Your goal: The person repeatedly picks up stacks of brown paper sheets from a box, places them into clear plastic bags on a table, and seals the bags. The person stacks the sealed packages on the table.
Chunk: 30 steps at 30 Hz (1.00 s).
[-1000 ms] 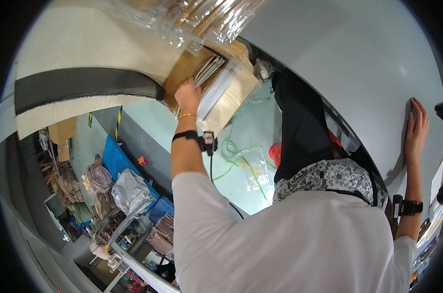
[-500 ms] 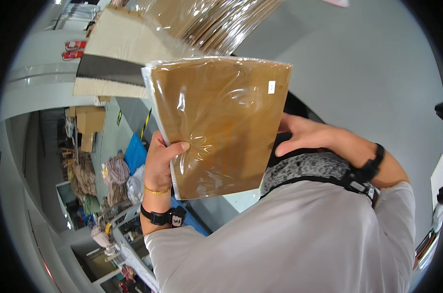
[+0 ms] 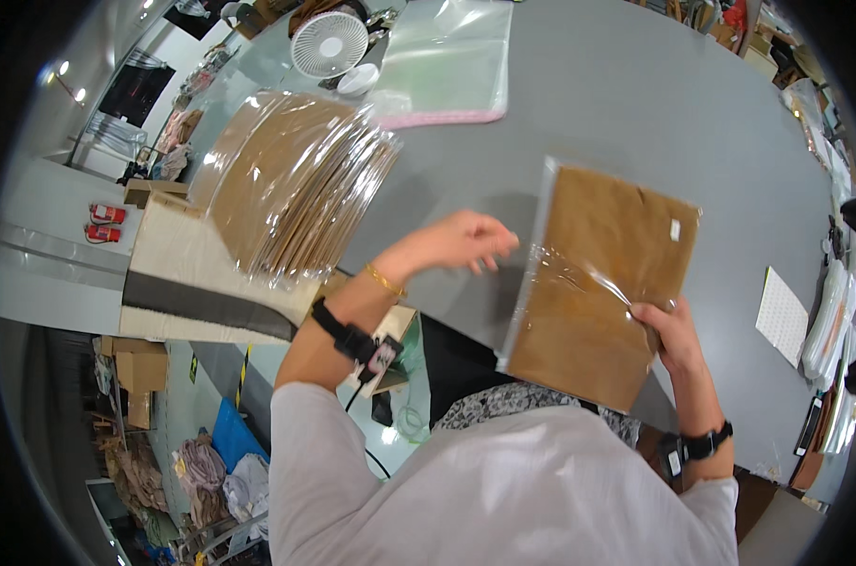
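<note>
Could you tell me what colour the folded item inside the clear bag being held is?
Brown, a tan shade: the bagged item, seen in the head view.

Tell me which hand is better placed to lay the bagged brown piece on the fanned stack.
Probably left. The left hand is free, open at the bagged brown piece's left edge, nearest the fanned stack. The right hand grips its lower right edge, farther away.

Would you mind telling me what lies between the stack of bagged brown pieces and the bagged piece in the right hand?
In the head view, the left hand hovers over bare grey table between stack and bagged piece.
</note>
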Each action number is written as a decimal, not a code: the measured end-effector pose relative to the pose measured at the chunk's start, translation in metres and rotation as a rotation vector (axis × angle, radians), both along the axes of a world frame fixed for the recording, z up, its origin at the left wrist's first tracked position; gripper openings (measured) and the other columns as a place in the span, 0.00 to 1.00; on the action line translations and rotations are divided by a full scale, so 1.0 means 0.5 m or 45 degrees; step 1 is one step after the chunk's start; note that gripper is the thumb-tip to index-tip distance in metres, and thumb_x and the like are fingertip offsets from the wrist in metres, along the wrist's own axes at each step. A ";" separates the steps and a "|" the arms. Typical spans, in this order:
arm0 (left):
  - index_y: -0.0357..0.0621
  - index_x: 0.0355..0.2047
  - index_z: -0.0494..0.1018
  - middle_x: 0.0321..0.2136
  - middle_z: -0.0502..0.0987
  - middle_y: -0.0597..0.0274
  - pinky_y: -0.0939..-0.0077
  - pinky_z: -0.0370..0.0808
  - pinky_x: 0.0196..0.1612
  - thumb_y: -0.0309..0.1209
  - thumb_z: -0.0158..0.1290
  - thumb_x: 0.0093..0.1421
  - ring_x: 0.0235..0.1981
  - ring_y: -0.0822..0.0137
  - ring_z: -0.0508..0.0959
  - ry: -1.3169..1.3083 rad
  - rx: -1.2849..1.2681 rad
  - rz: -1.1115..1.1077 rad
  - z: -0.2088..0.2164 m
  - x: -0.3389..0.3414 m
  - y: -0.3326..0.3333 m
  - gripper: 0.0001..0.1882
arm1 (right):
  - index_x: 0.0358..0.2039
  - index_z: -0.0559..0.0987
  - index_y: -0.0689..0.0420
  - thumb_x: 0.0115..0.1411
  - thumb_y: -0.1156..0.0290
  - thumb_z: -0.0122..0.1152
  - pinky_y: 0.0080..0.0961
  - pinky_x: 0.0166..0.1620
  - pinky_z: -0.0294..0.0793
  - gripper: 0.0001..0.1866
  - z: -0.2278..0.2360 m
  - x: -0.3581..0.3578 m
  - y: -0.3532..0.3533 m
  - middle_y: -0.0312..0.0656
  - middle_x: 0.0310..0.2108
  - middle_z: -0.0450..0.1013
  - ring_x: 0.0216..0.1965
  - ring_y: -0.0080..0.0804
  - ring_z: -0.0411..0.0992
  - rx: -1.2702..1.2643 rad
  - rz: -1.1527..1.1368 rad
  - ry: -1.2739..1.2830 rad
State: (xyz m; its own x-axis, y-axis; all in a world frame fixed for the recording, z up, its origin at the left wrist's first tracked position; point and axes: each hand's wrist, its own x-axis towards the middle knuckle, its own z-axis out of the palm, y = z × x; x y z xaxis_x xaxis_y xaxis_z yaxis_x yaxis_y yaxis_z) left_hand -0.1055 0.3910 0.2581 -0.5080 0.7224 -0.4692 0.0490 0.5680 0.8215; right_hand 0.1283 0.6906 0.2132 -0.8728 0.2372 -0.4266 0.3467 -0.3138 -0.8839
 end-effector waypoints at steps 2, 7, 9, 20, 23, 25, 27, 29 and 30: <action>0.40 0.40 0.81 0.35 0.84 0.46 0.59 0.81 0.38 0.33 0.53 0.66 0.36 0.51 0.85 1.163 -0.356 -0.290 -0.019 -0.133 0.033 0.11 | 0.50 0.78 0.68 0.56 0.78 0.66 0.29 0.47 0.79 0.21 -0.030 0.027 0.049 0.43 0.42 0.80 0.41 0.31 0.79 0.066 -0.125 -0.084; 0.41 0.33 0.83 0.33 0.84 0.49 0.59 0.82 0.43 0.26 0.56 0.57 0.39 0.52 0.85 1.810 -0.930 -0.172 -0.083 -0.453 0.069 0.07 | 0.48 0.79 0.68 0.56 0.80 0.65 0.28 0.45 0.79 0.18 -0.052 0.061 0.088 0.43 0.40 0.81 0.39 0.29 0.79 0.018 -0.204 -0.154; 0.43 0.32 0.84 0.33 0.85 0.51 0.60 0.82 0.43 0.26 0.56 0.57 0.39 0.53 0.85 1.902 -1.002 -0.190 -0.120 -0.531 0.072 0.07 | 0.48 0.79 0.68 0.56 0.80 0.65 0.28 0.45 0.79 0.18 -0.050 0.061 0.084 0.42 0.41 0.81 0.39 0.29 0.79 0.020 -0.218 -0.162; 0.42 0.29 0.80 0.32 0.83 0.50 0.56 0.80 0.41 0.31 0.54 0.59 0.37 0.49 0.83 2.048 -0.562 0.242 -0.039 -0.615 0.150 0.07 | 0.48 0.79 0.65 0.55 0.80 0.64 0.24 0.44 0.76 0.18 -0.033 0.055 0.074 0.37 0.40 0.80 0.38 0.25 0.77 0.007 -0.186 -0.243; 0.41 0.31 0.75 0.32 0.81 0.50 0.55 0.77 0.39 0.31 0.52 0.60 0.35 0.46 0.80 1.927 0.292 0.366 0.035 -0.555 0.203 0.07 | 0.48 0.79 0.65 0.55 0.79 0.64 0.24 0.44 0.76 0.18 -0.035 0.055 0.071 0.37 0.39 0.79 0.38 0.24 0.77 0.059 -0.232 -0.233; 0.42 0.32 0.74 0.32 0.80 0.52 0.55 0.75 0.38 0.31 0.52 0.59 0.34 0.45 0.79 1.756 0.586 0.100 0.005 -0.468 0.242 0.06 | 0.47 0.80 0.65 0.55 0.79 0.64 0.24 0.44 0.76 0.18 -0.037 0.059 0.068 0.38 0.40 0.79 0.39 0.25 0.77 0.056 -0.266 -0.169; 0.42 0.30 0.72 0.31 0.77 0.55 0.53 0.74 0.38 0.29 0.55 0.58 0.35 0.45 0.77 1.456 -0.287 -0.497 -0.039 -0.373 0.238 0.05 | 0.47 0.80 0.65 0.55 0.79 0.65 0.25 0.44 0.77 0.18 -0.040 0.067 0.064 0.39 0.41 0.80 0.39 0.26 0.77 0.040 -0.292 -0.101; 0.43 0.32 0.72 0.30 0.77 0.55 0.54 0.74 0.37 0.29 0.55 0.58 0.35 0.47 0.78 1.468 0.075 -0.368 -0.063 -0.318 0.225 0.05 | 0.47 0.80 0.64 0.55 0.79 0.65 0.25 0.44 0.77 0.18 -0.040 0.081 0.061 0.38 0.41 0.80 0.39 0.26 0.77 -0.045 -0.360 0.015; 0.44 0.33 0.73 0.30 0.77 0.56 0.54 0.74 0.37 0.29 0.55 0.59 0.35 0.47 0.78 1.436 0.170 -0.314 -0.070 -0.303 0.216 0.05 | 0.47 0.79 0.64 0.55 0.79 0.65 0.25 0.44 0.77 0.18 -0.040 0.088 0.059 0.38 0.40 0.80 0.39 0.25 0.77 -0.092 -0.383 0.056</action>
